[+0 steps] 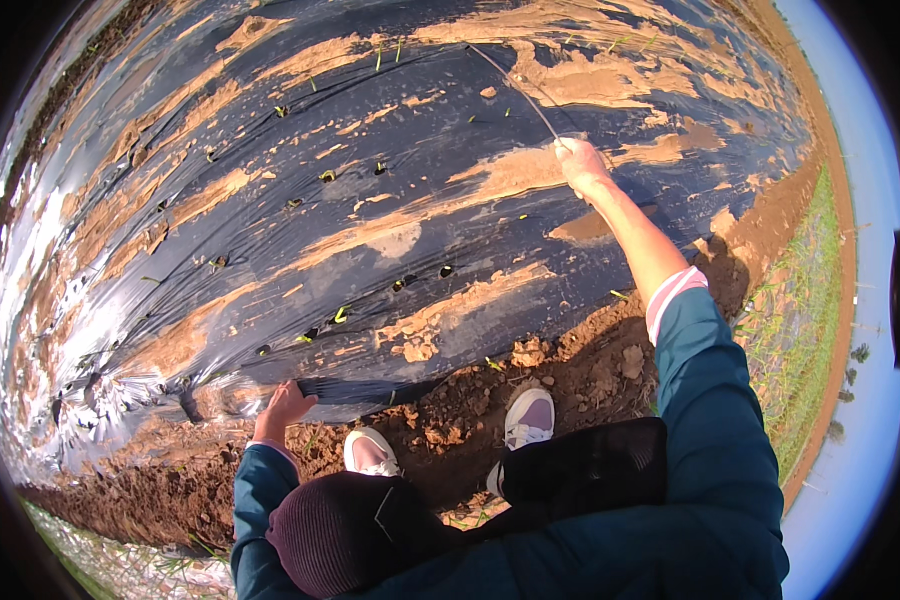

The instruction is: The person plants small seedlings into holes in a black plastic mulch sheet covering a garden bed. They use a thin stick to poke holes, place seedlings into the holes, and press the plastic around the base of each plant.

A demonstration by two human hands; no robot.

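Note:
My right hand (pixel 582 166) is closed around the near end of a thin metal rod (pixel 521 91). The rod slants away from the fist, and its far tip meets the black plastic mulch film (pixel 420 202) or lies just above it. Low on the near side, my left hand (pixel 288 403) touches the film's edge, where creases run out from the fingers. Whether those fingers pinch the film or only press on it is unclear. Small holes dot the film, such as one hole (pixel 445 271), and a green shoot (pixel 340 315) pokes out nearby.
Patches of dry soil (pixel 457 304) lie across the film. My shoes (pixel 530 420) stand in a furrow of crumbly soil (pixel 472 405) along its near edge. Strong glare (pixel 105 405) covers the film at the left. A grassy strip (pixel 787 315) runs along the right.

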